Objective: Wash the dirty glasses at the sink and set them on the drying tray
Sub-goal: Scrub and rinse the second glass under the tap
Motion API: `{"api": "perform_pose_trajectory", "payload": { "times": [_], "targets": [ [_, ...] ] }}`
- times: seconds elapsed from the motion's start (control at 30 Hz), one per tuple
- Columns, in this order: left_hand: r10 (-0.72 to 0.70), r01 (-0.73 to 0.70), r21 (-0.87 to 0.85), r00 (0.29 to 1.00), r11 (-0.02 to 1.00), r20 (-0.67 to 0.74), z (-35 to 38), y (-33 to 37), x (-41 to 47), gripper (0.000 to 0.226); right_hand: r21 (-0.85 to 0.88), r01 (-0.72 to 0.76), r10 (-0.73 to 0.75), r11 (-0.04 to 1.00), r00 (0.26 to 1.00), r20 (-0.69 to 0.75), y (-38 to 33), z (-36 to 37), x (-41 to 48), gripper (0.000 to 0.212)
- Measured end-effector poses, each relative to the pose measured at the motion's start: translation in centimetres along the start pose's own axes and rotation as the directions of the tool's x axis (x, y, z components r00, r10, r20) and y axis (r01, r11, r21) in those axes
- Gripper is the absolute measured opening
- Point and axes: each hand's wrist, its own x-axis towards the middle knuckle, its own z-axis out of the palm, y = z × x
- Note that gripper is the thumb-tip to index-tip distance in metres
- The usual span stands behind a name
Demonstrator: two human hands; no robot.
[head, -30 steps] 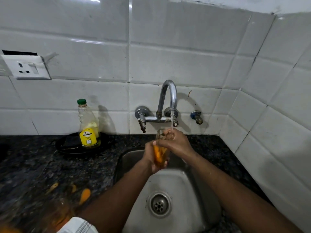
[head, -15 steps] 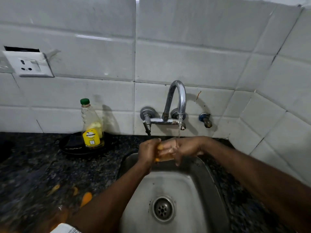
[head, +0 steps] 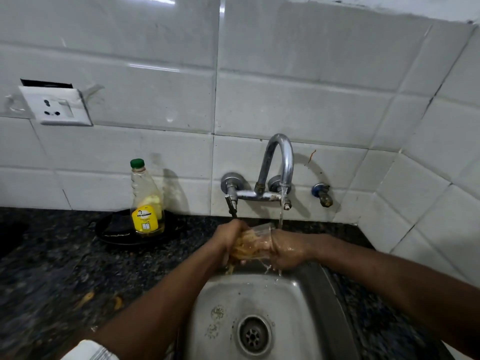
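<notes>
A clear glass with orange-yellow marks lies on its side over the back edge of the steel sink, under the running tap. My left hand grips its base end. My right hand is at its open end, fingers seemingly inside it. A thin stream of water falls onto my right hand and drips into the basin.
A dish-soap bottle with a green cap stands on a black tray on the dark granite counter left of the sink. Orange peel-like bits lie on the counter. A wall socket is at upper left; tiled walls close the right corner.
The glass went from upright under the tap to lying sideways between my hands. My right hand moved from on top of it to its open end. The view shifted slightly.
</notes>
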Motion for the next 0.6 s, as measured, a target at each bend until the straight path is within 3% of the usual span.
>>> {"api": "perform_pose_trajectory", "payload": {
  "times": [0.07, 0.13, 0.17, 0.23, 0.27, 0.33, 0.4, 0.43, 0.47, 0.53, 0.57, 0.6],
  "targets": [
    [0.058, -0.056, -0.051, 0.998, 0.997, 0.021, -0.3, 0.4, 0.2, 0.026, 0.037, -0.018, 0.018, 0.999, 1.000, -0.012, -0.2, -1.0, -0.3, 0.049],
    [0.301, -0.312, -0.105, 0.948, 0.944, -0.106, 0.1, -0.2, 0.2, 0.025, 0.196, -0.067, 0.071, 0.978, 0.997, -0.011, -0.2, -2.2, -0.4, 0.059],
    [0.404, -0.420, -0.071, 0.899, 0.905, -0.172, 0.4, -0.6, 0.0, 0.022, 0.293, -0.093, 0.105, 0.951, 0.994, -0.024, -0.1, -2.6, -0.5, 0.060],
    [0.477, -0.484, 0.030, 0.848, 0.875, -0.232, 1.1, -1.2, -0.1, 0.021, 0.262, -0.075, 0.078, 0.962, 0.997, -0.002, 0.1, -2.5, -0.8, 0.056],
    [0.433, -0.435, 0.043, 0.870, 0.899, -0.235, 1.2, -0.9, -0.2, 0.024, 0.163, -0.042, 0.045, 0.986, 0.999, -0.014, 0.0, -2.3, -0.8, 0.055],
    [0.163, -0.165, 0.003, 0.976, 0.986, -0.141, 1.2, 0.4, -0.5, 0.030, -0.076, 0.008, -0.013, 0.997, 0.997, -0.071, -0.3, -1.6, -1.2, 0.047],
    [-0.017, 0.016, -0.009, 1.000, 1.000, -0.024, 0.8, 1.6, -1.2, 0.030, -0.158, 0.061, -0.077, 0.986, 0.993, -0.095, -0.1, -1.3, -1.4, 0.047],
    [0.023, -0.024, -0.020, 0.999, 1.000, -0.034, 0.8, 1.7, -1.3, 0.029, -0.109, 0.054, -0.063, 0.993, 0.995, -0.074, -0.1, -1.3, -1.3, 0.047],
    [0.160, -0.163, -0.027, 0.983, 0.986, -0.091, 0.8, 1.5, -1.1, 0.028, -0.032, 0.021, -0.024, 0.999, 0.997, -0.073, 0.1, -1.5, -1.3, 0.048],
    [0.469, -0.476, 0.007, 0.862, 0.879, -0.193, 1.0, 0.6, -1.1, 0.021, 0.070, -0.040, 0.047, 0.997, 0.994, -0.101, 0.2, -2.1, -1.1, 0.058],
    [0.529, -0.532, 0.046, 0.823, 0.846, -0.209, 1.1, 0.4, -1.2, 0.021, 0.072, -0.028, 0.036, 0.997, 0.994, -0.105, 0.1, -2.2, -1.1, 0.063],
    [0.511, -0.507, 0.077, 0.834, 0.858, -0.208, 1.0, 0.7, -1.0, 0.023, 0.052, -0.023, 0.029, 0.998, 0.993, -0.117, 0.5, -2.2, -0.8, 0.067]
  ]
}}
